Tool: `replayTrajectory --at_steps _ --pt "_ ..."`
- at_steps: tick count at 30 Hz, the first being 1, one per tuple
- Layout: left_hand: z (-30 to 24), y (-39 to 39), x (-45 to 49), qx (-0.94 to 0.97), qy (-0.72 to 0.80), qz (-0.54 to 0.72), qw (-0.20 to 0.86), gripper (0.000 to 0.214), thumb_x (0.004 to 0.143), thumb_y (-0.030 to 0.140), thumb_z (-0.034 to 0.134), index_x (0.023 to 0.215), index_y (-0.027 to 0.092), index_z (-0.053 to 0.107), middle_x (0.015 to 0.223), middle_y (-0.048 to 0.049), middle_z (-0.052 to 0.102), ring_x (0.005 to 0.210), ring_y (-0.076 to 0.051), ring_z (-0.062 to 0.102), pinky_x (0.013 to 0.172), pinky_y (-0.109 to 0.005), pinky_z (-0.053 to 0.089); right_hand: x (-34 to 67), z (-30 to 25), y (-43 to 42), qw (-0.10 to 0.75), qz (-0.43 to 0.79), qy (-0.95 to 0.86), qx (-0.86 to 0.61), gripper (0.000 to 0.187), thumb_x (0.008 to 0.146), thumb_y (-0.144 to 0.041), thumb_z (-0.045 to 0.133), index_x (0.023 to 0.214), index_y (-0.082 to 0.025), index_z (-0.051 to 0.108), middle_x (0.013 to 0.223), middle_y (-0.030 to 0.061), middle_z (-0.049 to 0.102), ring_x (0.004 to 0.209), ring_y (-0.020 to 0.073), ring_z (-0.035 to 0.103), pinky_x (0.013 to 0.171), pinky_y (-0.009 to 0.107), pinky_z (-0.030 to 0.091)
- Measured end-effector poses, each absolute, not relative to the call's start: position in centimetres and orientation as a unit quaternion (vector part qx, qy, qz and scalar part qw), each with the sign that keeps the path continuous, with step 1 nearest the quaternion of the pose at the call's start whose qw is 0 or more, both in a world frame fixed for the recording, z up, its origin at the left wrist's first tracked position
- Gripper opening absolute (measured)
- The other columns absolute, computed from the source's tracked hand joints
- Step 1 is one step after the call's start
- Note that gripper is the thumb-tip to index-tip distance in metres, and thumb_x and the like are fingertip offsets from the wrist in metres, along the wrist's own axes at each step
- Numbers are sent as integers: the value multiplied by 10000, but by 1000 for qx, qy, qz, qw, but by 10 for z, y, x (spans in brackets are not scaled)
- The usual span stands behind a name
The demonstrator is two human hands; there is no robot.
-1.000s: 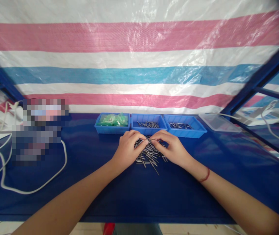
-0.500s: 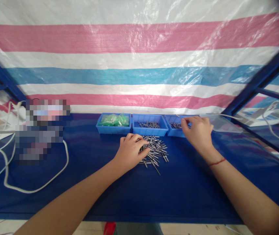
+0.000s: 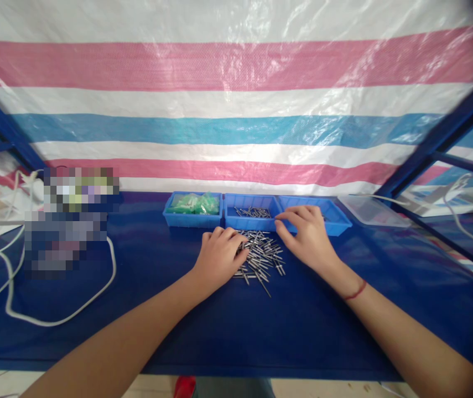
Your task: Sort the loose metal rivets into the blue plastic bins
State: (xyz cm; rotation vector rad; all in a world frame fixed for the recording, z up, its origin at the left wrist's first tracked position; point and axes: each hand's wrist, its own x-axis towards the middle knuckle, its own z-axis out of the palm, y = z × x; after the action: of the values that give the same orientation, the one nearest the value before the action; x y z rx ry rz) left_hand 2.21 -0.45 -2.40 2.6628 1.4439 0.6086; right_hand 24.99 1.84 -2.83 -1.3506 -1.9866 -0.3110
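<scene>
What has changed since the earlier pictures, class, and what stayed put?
The right hand went right, over the right-hand bin, then came back left towards the metal rods. The thin rod held between both hands no longer shows. The left hand stays at the metal rods; the bins haven't moved.

Your pile of metal pins (image 3: 261,254) sits mid-tabletop (image 3: 228,331), left hand (image 3: 221,253) at its left edge, right hand (image 3: 308,235) off its right. Right behind it there's a row — left bin (image 3: 192,221) with plastic bags (image 3: 192,203), middle bin (image 3: 253,224) with more pins (image 3: 253,212), right bin (image 3: 339,224) partly behind your right hand. Cable (image 3: 115,271) far left, plastic tray (image 3: 371,211) past the right bin, tarp (image 3: 219,130) behind everything.
</scene>
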Motion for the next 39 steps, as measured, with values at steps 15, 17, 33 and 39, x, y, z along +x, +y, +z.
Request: replayTrajectory --at_steps 15,17,33,39 --pt "-25 2 23 848 473 230 59 144 911 343 507 963 235 586 936 15 657 911 -199 537 747 -341 321 222 -22 -5 294 -8 -872 -391 148 868 -262 552 943 -190 658 962 78 650 946 236 531 870 427 433" --pt "-23 2 24 844 465 256 77 120 900 331 532 950 233 581 904 25 662 891 -187 549 766 -337 327 221 -22 -5 294 9 -875 -384 141 853 -258 575 952 -194 653 957 73 654 939 233 539 869 426 435" --pt "-22 2 27 813 411 371 182 106 884 292 563 908 212 628 877 7 678 829 -149 603 768 -266 419 215 -28 -5 440 207 -788 -377 140 867 -329 587 881 -222 676 903 53 624 830 173 602 729 321 501" --pt "-23 1 28 842 405 315 166 170 920 313 510 962 220 645 944 -7 682 900 -173 584 791 -296 399 217 -26 -5 473 249 -749 -393 118 852 -332 609 841 -221 649 883 52 607 853 187 582 711 329 486"
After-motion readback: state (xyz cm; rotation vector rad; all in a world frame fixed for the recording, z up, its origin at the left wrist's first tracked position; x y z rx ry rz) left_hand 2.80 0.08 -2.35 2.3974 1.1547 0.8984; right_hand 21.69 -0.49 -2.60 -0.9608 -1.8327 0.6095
